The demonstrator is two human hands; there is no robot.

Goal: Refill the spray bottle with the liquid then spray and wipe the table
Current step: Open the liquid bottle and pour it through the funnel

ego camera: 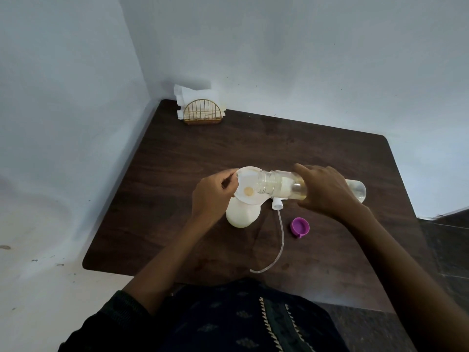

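While the right hand (327, 190) tips a clear bottle (291, 186) of yellowish liquid on its side, its mouth sits over a white funnel (247, 186).

The left hand (213, 194) pinches the funnel's rim, steadying it on the white spray bottle (242, 214) standing on the dark table (330, 153). The spray head (276, 205) with its long tube lies just beside it, a purple cap (300, 226) nearby, and a napkin holder (201, 113) at the far corner.
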